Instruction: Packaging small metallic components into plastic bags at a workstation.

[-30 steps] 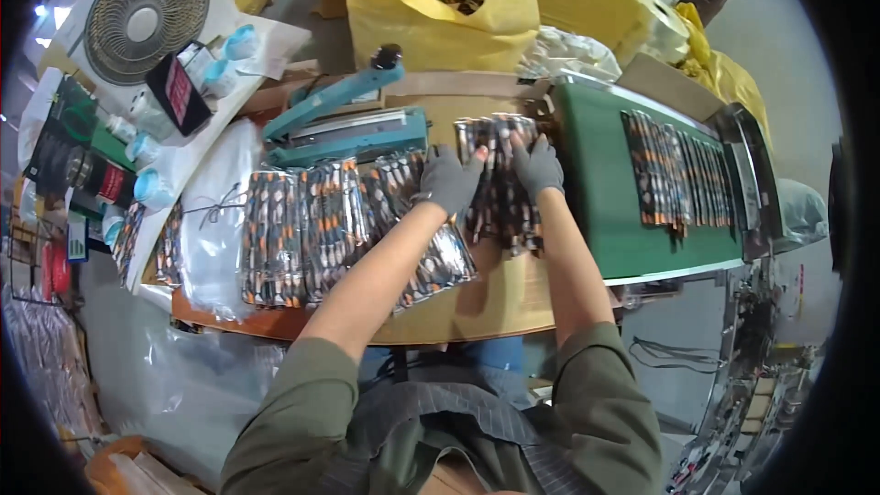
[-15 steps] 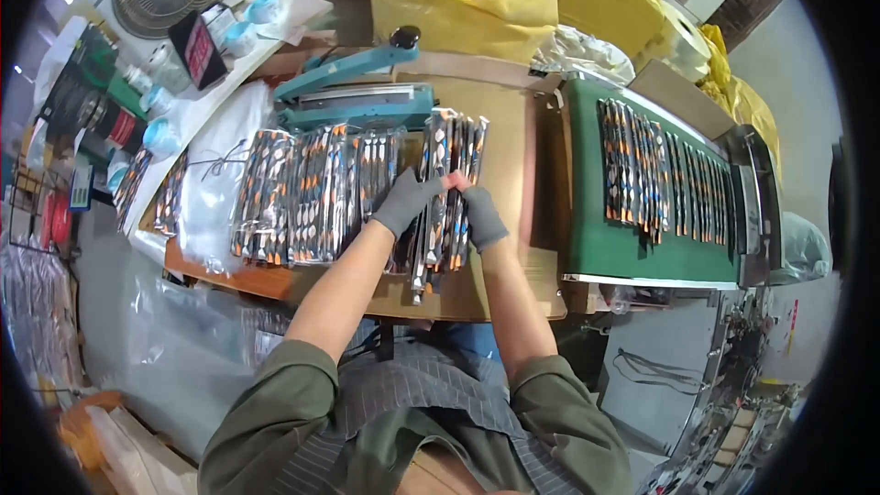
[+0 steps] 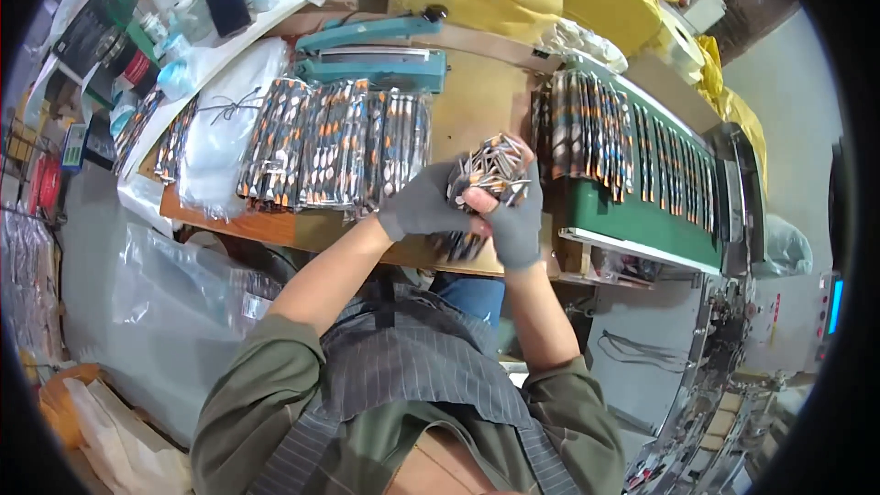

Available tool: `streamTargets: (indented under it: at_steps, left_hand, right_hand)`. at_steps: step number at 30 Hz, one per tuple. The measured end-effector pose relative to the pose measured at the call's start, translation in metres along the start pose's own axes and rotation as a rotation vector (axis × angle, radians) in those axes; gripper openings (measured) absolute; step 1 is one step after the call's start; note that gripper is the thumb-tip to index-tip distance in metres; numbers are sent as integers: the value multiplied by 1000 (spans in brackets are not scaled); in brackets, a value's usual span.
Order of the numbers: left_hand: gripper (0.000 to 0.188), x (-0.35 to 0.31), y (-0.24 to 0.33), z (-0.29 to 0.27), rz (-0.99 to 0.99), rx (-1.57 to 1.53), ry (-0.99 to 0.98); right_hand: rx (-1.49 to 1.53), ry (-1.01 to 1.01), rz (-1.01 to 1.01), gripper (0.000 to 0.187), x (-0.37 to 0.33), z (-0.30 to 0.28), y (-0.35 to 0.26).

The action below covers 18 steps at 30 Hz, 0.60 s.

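- A bundle of slim dark packets (image 3: 495, 170) is held in both hands above the front part of the counter (image 3: 275, 227), its narrow ends turned up and fanned unevenly.
- The bundle is clasped from the left by the left hand (image 3: 426, 202), whose fingers are closed around it; their far side is hidden.
- From the right it is clasped by the right hand (image 3: 518, 225), its fingers likewise curled in around the packets.
- Both hands are covered by grey gloves, with bare fingertips seen at the bundle.
- To the left, filled clear bags (image 3: 330, 147) are laid side by side, with a flat stack of clear plastic bags (image 3: 215, 128) beyond them.
- Behind the filled bags, a teal sealer (image 3: 367, 69) is placed.
- To the right, more packets (image 3: 678, 174) are lined up on a green belt (image 3: 600, 213).
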<state>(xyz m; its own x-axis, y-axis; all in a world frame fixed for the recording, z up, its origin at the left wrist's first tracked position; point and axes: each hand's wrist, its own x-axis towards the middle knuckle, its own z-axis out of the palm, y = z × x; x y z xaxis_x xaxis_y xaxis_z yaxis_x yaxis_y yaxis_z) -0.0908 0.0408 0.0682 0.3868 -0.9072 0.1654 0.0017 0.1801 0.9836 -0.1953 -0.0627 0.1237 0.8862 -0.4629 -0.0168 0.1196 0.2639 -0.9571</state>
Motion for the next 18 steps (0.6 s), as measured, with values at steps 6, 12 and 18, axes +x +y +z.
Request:
streamTargets:
  at_steps: [6,12,18]
  left_hand:
    - [40,-70,18,-1,-286,-591,-52]
    - [33,-137,15,-104,-328,145,219]
    - [30,-197,-44,-311,-209,1305,901]
  right_hand:
    - [-98,-378,60,80,6,37,-16]
    - [193,-595,357,23,17,57,54]
    - [125,-588,344,21,34,68,88]
